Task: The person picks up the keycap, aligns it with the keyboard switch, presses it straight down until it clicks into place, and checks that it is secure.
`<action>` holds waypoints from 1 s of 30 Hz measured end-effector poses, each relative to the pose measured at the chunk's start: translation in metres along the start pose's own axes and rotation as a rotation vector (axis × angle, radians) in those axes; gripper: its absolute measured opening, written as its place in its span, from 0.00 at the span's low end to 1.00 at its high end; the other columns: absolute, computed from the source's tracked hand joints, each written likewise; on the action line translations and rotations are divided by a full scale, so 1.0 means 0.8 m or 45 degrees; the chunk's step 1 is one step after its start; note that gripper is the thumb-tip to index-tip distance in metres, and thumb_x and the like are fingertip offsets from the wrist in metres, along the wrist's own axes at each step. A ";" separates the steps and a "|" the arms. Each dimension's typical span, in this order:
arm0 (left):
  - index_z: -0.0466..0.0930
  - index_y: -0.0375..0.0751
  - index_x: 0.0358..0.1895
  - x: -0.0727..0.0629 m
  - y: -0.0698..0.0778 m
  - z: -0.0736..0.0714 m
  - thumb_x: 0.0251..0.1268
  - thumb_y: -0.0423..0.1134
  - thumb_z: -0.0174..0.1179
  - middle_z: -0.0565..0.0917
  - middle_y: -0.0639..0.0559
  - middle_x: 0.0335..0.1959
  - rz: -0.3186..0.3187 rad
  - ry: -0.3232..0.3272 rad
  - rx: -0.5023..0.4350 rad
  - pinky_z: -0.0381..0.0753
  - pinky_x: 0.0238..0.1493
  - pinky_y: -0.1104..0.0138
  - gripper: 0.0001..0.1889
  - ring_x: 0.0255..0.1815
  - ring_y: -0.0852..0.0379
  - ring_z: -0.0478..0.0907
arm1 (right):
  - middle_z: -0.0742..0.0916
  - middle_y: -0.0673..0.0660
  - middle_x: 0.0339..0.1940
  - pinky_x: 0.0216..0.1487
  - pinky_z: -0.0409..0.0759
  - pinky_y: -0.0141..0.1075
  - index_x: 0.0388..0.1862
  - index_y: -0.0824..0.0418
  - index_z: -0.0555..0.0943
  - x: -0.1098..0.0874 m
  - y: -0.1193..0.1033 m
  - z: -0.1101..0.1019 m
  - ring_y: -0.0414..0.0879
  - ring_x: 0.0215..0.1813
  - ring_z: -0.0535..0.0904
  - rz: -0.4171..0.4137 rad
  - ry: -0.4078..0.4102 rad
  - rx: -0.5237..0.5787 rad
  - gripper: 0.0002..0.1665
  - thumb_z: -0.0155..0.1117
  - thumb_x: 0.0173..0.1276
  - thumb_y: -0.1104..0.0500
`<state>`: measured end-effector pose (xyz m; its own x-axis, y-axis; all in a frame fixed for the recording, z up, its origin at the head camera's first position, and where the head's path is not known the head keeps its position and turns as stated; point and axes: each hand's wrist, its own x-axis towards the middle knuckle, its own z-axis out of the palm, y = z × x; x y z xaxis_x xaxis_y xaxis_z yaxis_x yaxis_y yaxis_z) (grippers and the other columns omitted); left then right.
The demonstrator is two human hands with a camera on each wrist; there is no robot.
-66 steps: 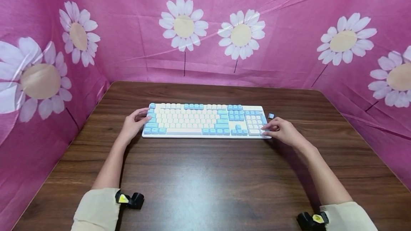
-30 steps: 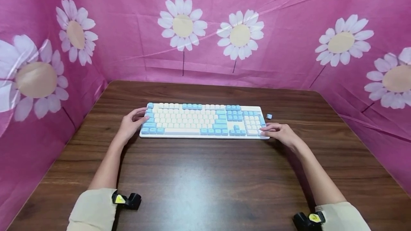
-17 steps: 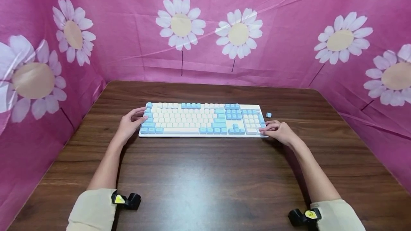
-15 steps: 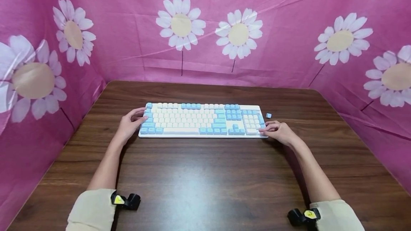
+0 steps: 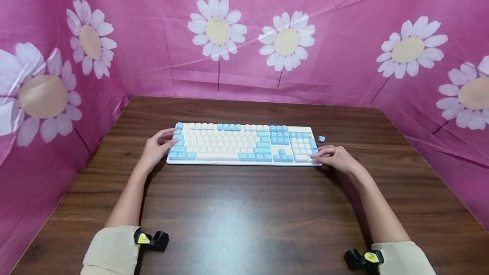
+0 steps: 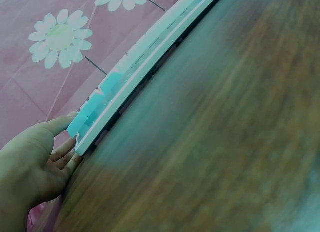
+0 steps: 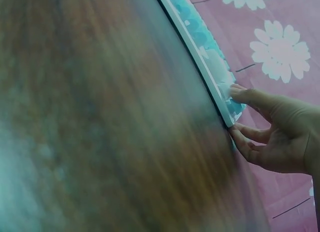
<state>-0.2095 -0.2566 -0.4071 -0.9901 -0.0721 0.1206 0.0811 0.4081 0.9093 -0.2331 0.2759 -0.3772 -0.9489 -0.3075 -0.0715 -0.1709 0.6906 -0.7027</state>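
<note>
A white and light-blue computer keyboard [image 5: 219, 156] lies lengthwise across the wooden table. My left hand [image 5: 154, 150] holds its left end. In the left wrist view the thumb of that hand [image 6: 35, 167] is on the blue keys at the corner, with the other fingers at the lower edge. At the opposite end my right hand [image 5: 338, 158] grips the near right corner. The right wrist view shows this hand's [image 7: 280, 129] thumb over the keys and fingertips at the underside. A loose blue keycap [image 5: 321, 138] sits just beyond the keyboard's right side.
The brown wooden table [image 5: 229, 207] reaches back to a pink cloth [image 5: 248, 79] printed with large white daisies, which hangs round the far side and both flanks. Black wrist cameras are strapped at both beige sleeves [image 5: 111, 249].
The head view has shifted slightly. My right hand has settled a little nearer, away from the loose keycap, at the keyboard's corner. Keyboard and left hand keep their places.
</note>
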 end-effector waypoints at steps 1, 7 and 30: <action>0.69 0.35 0.60 0.000 0.000 0.000 0.65 0.40 0.56 0.72 0.35 0.55 0.004 -0.004 0.003 0.66 0.50 0.60 0.23 0.53 0.44 0.68 | 0.77 0.70 0.53 0.44 0.70 0.29 0.40 0.67 0.85 -0.001 0.000 0.000 0.56 0.52 0.73 0.001 0.001 0.001 0.17 0.67 0.59 0.54; 0.67 0.32 0.62 -0.006 0.010 0.000 0.66 0.39 0.55 0.71 0.32 0.57 0.014 -0.027 -0.001 0.65 0.53 0.55 0.24 0.54 0.41 0.67 | 0.78 0.70 0.52 0.43 0.71 0.29 0.39 0.67 0.85 -0.002 -0.002 0.000 0.56 0.52 0.73 -0.010 0.001 -0.017 0.16 0.68 0.58 0.55; 0.65 0.29 0.63 -0.004 0.009 0.000 0.68 0.39 0.53 0.69 0.31 0.57 0.038 -0.028 0.017 0.62 0.56 0.51 0.24 0.57 0.39 0.65 | 0.83 0.63 0.45 0.42 0.74 0.38 0.49 0.67 0.80 0.007 -0.008 -0.028 0.44 0.41 0.79 0.050 0.160 0.011 0.20 0.62 0.65 0.54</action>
<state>-0.2061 -0.2532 -0.4011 -0.9895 -0.0402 0.1386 0.1090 0.4216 0.9002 -0.2435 0.2846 -0.3573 -0.9806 -0.1957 -0.0101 -0.1314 0.6949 -0.7070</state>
